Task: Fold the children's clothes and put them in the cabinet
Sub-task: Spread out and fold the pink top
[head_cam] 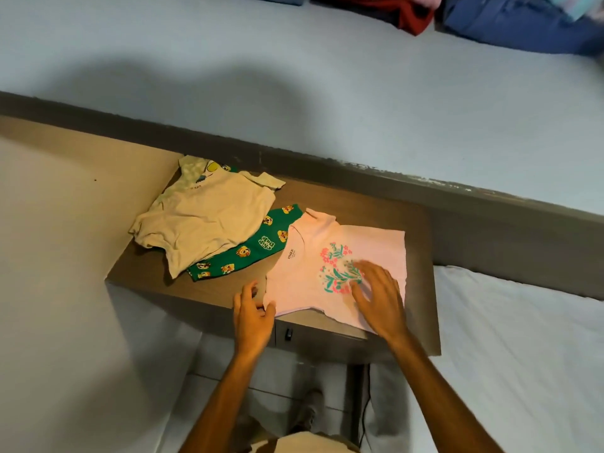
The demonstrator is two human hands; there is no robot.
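A brown wooden tabletop [327,197] stands against a pale wall. At its near edge the left hand [253,317] pinches the corner of a soft pink shirt [376,243], while the right hand [379,297] presses flat, fingers spread, on its flower print. Beyond lie green printed shorts [251,248] under a rumpled cream shirt [206,220].

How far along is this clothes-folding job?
Early. Nothing looks folded: the beige shirt lies rumpled over the green printed garment. In hand: the pink shirt, left hand at its edge, right hand flat on it. Folding and putting away remain.
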